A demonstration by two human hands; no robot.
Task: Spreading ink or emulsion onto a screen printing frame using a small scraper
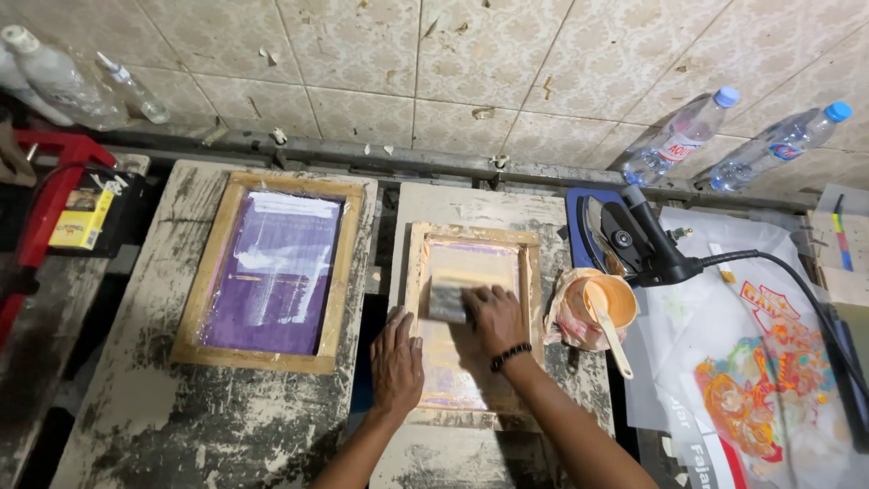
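A small wooden printing screen frame (472, 237) with orange-pink ink on its mesh lies on a paint-stained board. My left hand (396, 360) presses flat on the frame's lower left edge, fingers spread. My right hand (494, 317), with a black bead bracelet on the wrist, grips a squeegee (446, 299) resting on the mesh in the middle of the frame.
A larger wooden screen (272, 272) with purple mesh lies on the left board. An orange ink tub with a spatula (605, 308) stands right of the small frame. Behind it rests an iron (634, 237) with a black cord. Printed sheets (760, 389) lie at right; plastic bottles (681, 136) lean against the tiled wall.
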